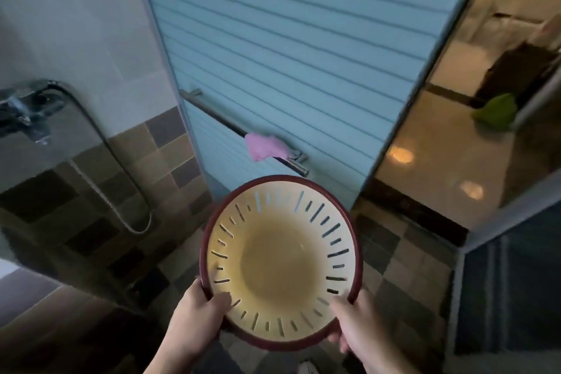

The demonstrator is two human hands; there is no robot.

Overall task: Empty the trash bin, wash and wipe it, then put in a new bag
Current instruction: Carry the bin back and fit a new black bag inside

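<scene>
While two hands grip, one trash bin held.

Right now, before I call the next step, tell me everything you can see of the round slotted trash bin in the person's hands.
The round cream plastic trash bin with a dark red rim is seen from above, mouth toward the camera. Narrow vertical slots ring its wall; its solid yellowish floor holds no bag or rubbish. It is held off the tiled floor in front of the blue ribbed door. The left hand grips the near-left rim, thumb inside; the right hand grips the near-right rim likewise. Whether it is wet cannot be told.
</scene>
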